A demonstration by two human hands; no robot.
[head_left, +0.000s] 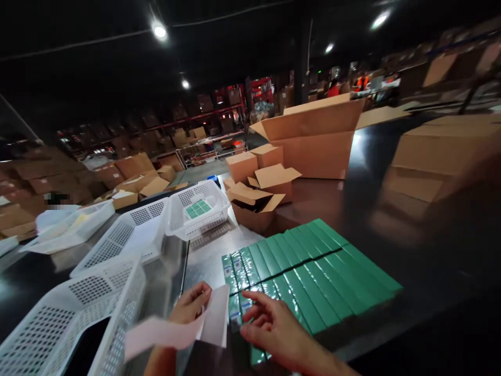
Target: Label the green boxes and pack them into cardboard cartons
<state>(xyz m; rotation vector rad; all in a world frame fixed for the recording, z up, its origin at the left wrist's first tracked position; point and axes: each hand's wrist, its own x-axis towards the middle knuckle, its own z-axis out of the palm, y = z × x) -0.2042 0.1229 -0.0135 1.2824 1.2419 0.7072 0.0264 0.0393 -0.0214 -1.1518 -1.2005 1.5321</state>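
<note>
My left hand [192, 303] is closed on a folded strip of white label paper [217, 316], whose loose pinkish end trails down to the left across the wrist. My right hand [270, 324] is over the near left corner of the green boxes, index finger stretched out and the other fingers loosely curled and apart, with nothing visible in it. Shiny, film-wrapped green boxes [317, 282] lie side by side in two long rows on the table. Small white labels with printed marks show on several boxes at the left end.
White perforated baskets stand along the left, the nearest basket [90, 292] with a dark flat object inside. A farther basket [198, 230] contains green-and-white pieces. Small open cartons [254, 206] and a large open carton [313, 151] stand behind the boxes. Another carton [442, 156] is at right.
</note>
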